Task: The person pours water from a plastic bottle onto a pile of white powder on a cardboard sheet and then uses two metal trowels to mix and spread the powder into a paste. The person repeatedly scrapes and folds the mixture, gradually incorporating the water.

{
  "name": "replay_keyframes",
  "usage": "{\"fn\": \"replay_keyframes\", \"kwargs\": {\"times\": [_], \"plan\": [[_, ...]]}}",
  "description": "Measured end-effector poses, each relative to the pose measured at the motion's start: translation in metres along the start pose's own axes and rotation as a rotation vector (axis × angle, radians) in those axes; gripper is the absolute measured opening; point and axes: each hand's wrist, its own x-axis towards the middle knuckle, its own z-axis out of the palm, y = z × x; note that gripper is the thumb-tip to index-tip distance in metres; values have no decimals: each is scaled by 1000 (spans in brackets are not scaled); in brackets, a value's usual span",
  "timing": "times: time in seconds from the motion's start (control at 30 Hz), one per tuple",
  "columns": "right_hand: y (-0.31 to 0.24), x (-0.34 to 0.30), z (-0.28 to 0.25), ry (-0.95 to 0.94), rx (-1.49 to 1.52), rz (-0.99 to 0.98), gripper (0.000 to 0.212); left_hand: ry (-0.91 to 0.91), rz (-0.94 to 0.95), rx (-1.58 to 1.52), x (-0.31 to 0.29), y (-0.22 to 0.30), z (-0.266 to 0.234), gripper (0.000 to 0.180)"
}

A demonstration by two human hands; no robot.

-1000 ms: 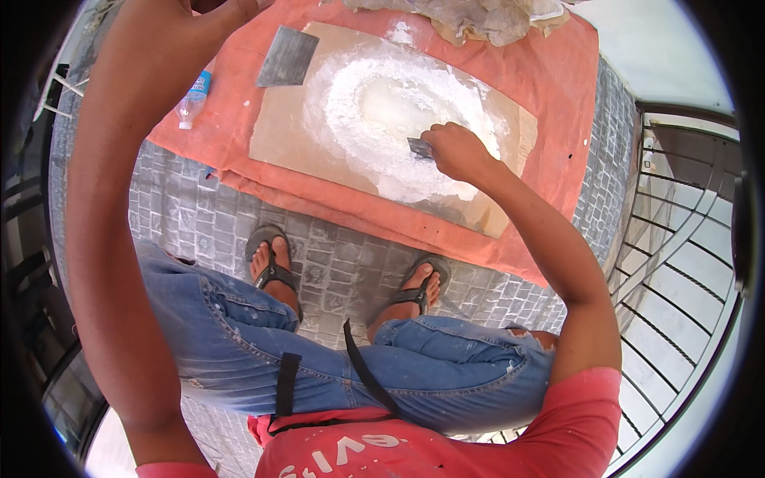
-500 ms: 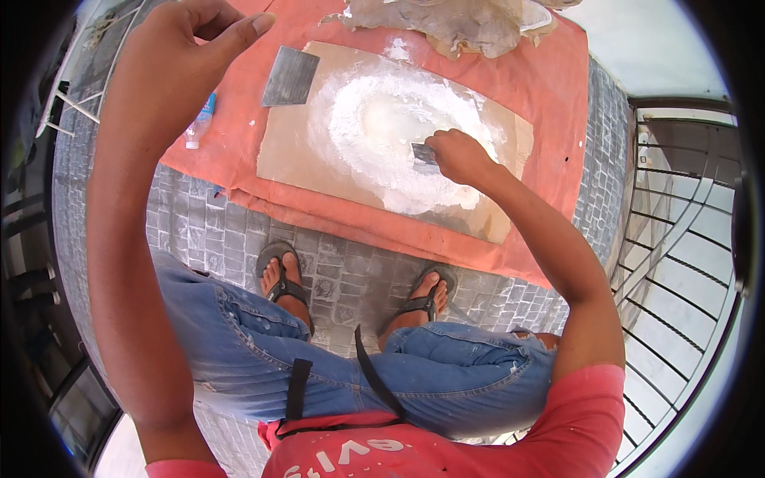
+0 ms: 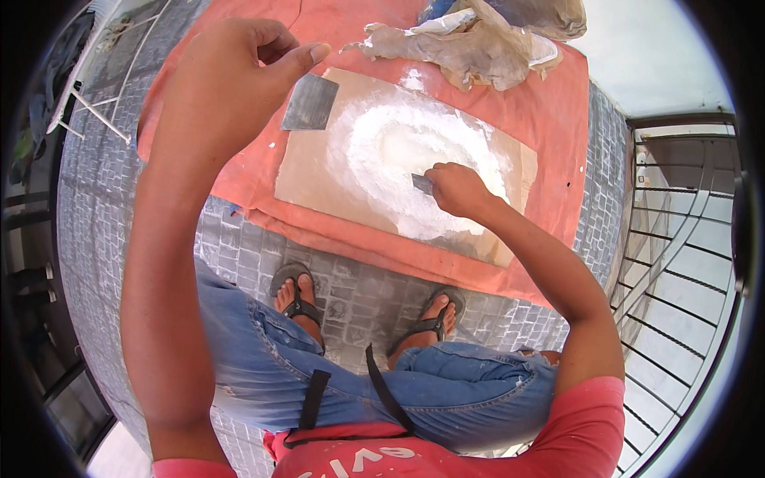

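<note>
A ring of white powder (image 3: 414, 159) with a wet hollow in its middle lies on a brown board (image 3: 307, 171). My right hand (image 3: 454, 190) rests on the ring's near right side and grips a small metal scraper (image 3: 422, 183) whose blade digs into the powder. A second, wider metal scraper blade (image 3: 309, 103) lies flat on the board's far left corner. My left hand (image 3: 239, 76) is raised close to the camera, above the orange cloth, fingers curled with the thumb out, holding nothing.
The board sits on an orange cloth (image 3: 550, 103) spread over grey paving tiles (image 3: 351, 295). A crumpled pale bag (image 3: 478, 40) lies at the cloth's far edge. A metal railing (image 3: 677, 239) runs along the right. My sandalled feet (image 3: 295, 295) stand just before the cloth.
The view has shifted so the board sits lower in the picture. My right hand with the small scraper has stayed at the near right of the powder ring. My left hand stays raised.
</note>
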Motion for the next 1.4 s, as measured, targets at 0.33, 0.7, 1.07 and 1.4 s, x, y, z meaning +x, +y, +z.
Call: {"fn": "replay_keyframes", "kwargs": {"times": [0.33, 0.7, 1.07, 1.4], "plan": [[7, 5, 18, 84, -28, -37, 17, 38, 43, 12, -3, 8, -10, 37], [17, 18, 39, 159, -118, -24, 3, 95, 29, -103, 2, 4, -11, 24], [35, 29, 52, 202, -76, -12, 5, 160, 40, -115, 3, 0, 0, 20], [48, 28, 55, 174, -79, 8, 8, 139, 17, -147, 7, -3, 9, 29]]}}
